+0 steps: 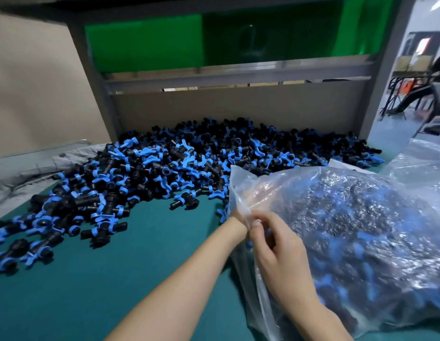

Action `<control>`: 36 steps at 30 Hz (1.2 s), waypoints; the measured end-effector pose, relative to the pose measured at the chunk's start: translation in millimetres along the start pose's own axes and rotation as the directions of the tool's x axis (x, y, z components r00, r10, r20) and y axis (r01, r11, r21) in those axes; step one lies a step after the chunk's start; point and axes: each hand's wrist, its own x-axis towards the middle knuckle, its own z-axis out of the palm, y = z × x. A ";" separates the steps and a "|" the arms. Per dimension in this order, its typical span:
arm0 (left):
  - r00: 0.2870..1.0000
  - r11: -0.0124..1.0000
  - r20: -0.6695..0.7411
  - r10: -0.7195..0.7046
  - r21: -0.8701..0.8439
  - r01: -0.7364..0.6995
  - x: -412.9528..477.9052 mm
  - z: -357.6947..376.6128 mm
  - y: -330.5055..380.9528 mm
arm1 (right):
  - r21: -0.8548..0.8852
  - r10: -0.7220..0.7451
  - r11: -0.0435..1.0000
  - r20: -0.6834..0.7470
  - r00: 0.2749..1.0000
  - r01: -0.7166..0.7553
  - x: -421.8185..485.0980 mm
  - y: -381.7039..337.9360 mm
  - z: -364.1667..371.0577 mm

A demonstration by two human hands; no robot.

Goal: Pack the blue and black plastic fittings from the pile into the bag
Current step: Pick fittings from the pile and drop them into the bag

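Note:
A wide pile of blue and black plastic fittings point(165, 173) covers the back and left of the green table point(115, 279). On the right lies a clear plastic bag point(361, 230), bulging with the same fittings. My right hand point(275, 244) pinches the bag's open rim on its left side. My left hand point(238, 221) goes past the wrist into the bag's mouth. There it shows only as a blur through the film, so its fingers cannot be made out.
Loose fittings point(98, 232) lie scattered toward the table's front left. A grey cloth point(41, 168) is bunched at the far left. Another clear bag point(425, 163) lies at the back right. A grey frame with a brown board point(238, 109) closes off the table's back.

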 end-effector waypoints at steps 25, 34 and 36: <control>0.697 0.234 -0.071 0.714 0.962 -0.141 -13.3 -185.1 -36.7 | -0.286 0.295 0.928 0.176 0.939 -0.238 1.2 4.8 0.8; 0.418 0.521 -0.340 0.842 0.712 -0.470 -19.9 -193.9 -22.0 | -0.259 0.296 0.935 0.190 0.936 -0.243 1.1 3.9 -1.5; 0.510 0.669 -0.433 0.743 0.474 -0.573 -21.4 -193.7 -18.2 | -0.259 0.293 0.936 0.190 0.937 -0.240 1.7 3.7 -1.8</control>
